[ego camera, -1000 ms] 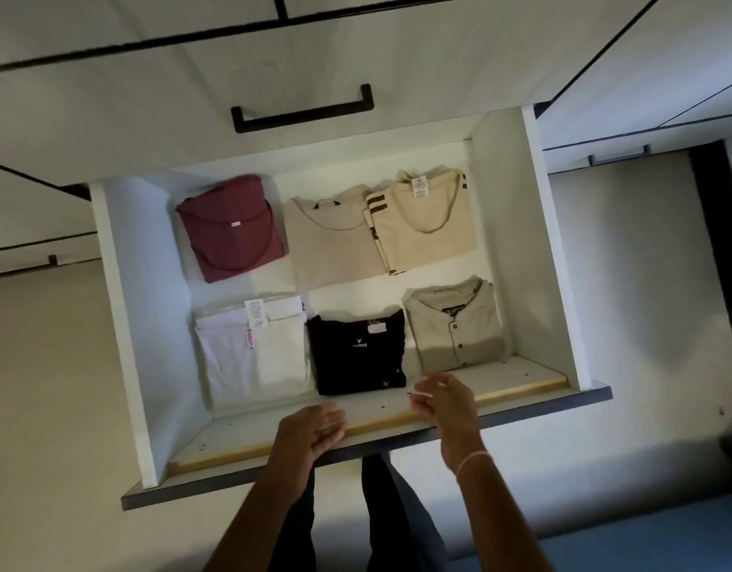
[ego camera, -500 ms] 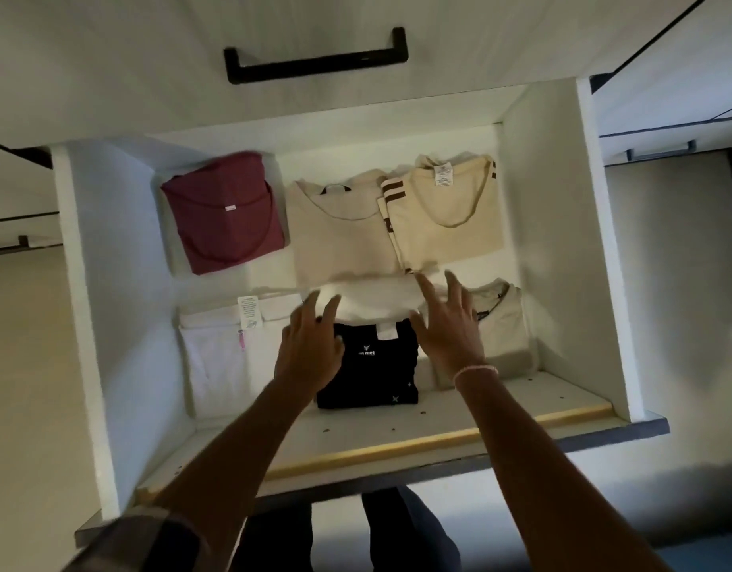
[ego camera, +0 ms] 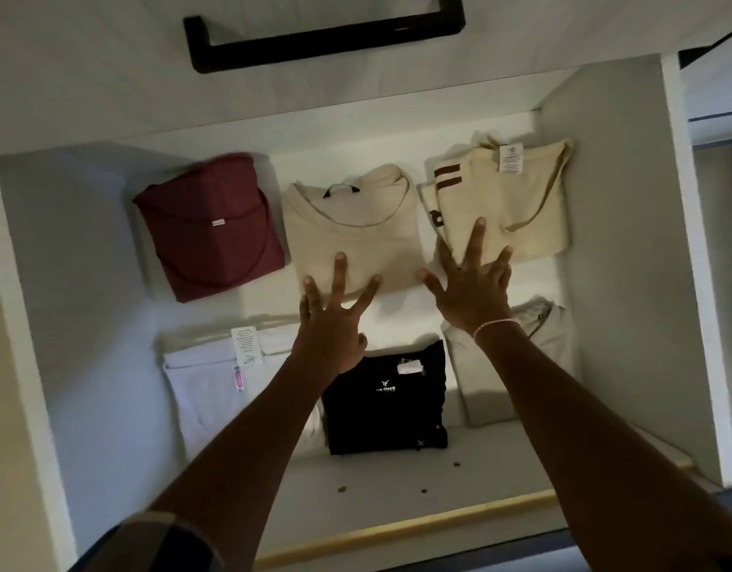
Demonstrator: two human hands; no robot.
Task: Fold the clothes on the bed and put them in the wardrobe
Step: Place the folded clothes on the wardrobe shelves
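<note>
Folded clothes [ego camera: 356, 241] lie unmoved while left hand [ego camera: 329, 336] and right hand [ego camera: 471, 291] reach deeper, grips spread, empty.

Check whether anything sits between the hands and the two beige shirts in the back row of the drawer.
Nothing visible does. The left hand has its spread fingers over the near edge of the plain beige shirt, and the right hand has its fingers over the striped cream shirt. The black shirt lies nearer, between the forearms, out of the path.

Left hand [ego camera: 331, 336], right hand [ego camera: 469, 297] — deeper into the drawer [ego camera: 611, 208]
</note>
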